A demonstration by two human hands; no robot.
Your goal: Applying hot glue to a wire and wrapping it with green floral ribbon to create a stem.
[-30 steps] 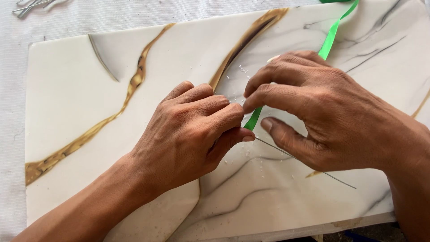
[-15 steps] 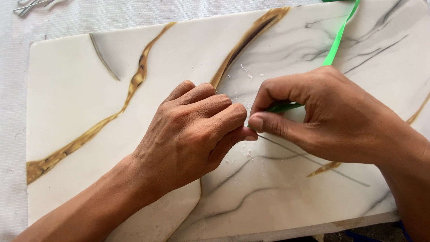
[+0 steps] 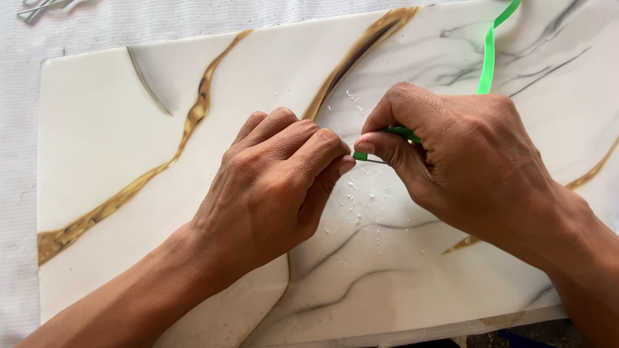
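Across the white cloth-covered desk lies our marbled white slab, its near edge just above the picture's bottom and bare room to the left. Since a second ago our right hand has closed down — thumb and forefinger now pinch the end of the green strip, which a moment back ran visibly under the fingers. Our left hand is curled shut, fingertips meeting the right at the strip's end — white shavings lie just below.

No packages, labels, signs or screens anywhere in view.
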